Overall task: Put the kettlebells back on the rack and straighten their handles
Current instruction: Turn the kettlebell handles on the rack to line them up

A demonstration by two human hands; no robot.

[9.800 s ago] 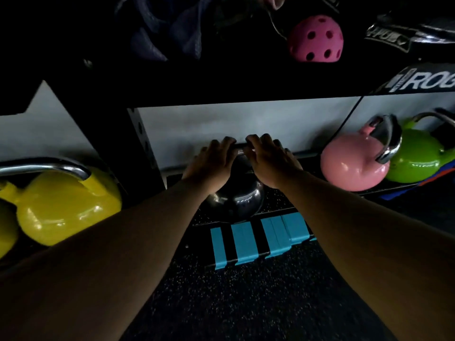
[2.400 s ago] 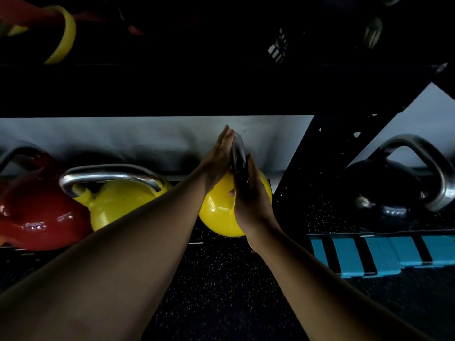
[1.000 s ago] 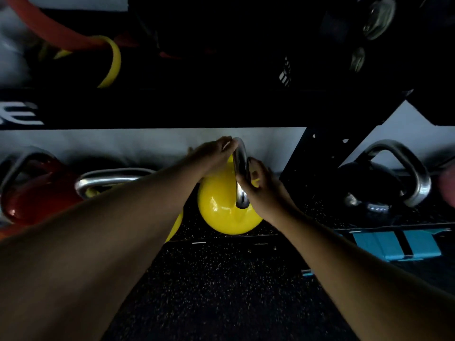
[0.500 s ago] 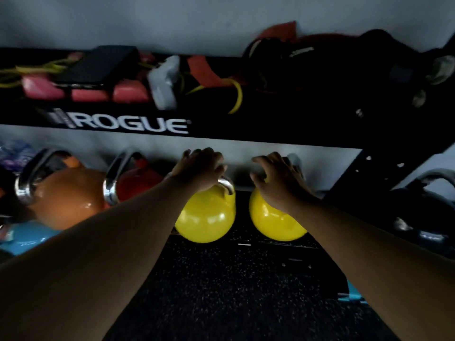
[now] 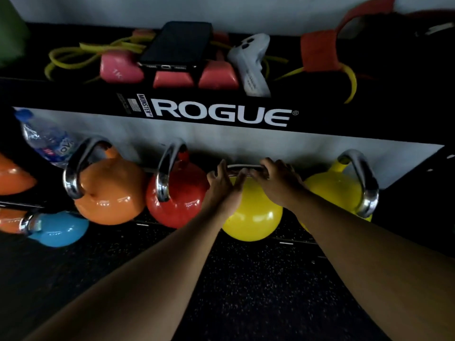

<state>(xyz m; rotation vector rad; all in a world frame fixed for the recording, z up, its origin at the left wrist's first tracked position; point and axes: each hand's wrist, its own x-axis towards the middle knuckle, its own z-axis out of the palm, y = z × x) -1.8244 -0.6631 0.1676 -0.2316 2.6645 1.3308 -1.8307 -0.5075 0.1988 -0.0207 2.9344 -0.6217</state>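
A row of kettlebells stands on the low shelf of a black rack (image 5: 221, 114). Both of my hands hold the steel handle of the middle yellow kettlebell (image 5: 253, 215); that handle lies crosswise, left to right. My left hand (image 5: 222, 187) grips its left end and my right hand (image 5: 278, 179) curls over its right end. A second yellow kettlebell (image 5: 337, 190) stands to the right, its handle pointing towards me. To the left stand a red kettlebell (image 5: 177, 205) and an orange kettlebell (image 5: 110, 190), handles also pointing towards me.
A blue kettlebell (image 5: 59, 228) lies at the lower left beside another orange one (image 5: 12, 178). A water bottle (image 5: 46, 141) leans behind them. On the upper shelf rest a phone (image 5: 177, 45), pink dumbbells (image 5: 172, 76), a grey controller (image 5: 251, 62) and resistance bands (image 5: 320, 50). Speckled rubber floor (image 5: 246, 291) lies below.
My hands left the right yellow kettlebell, its handle now turned towards me, and both moved onto the left yellow kettlebell's handle. My view shifted left and up.
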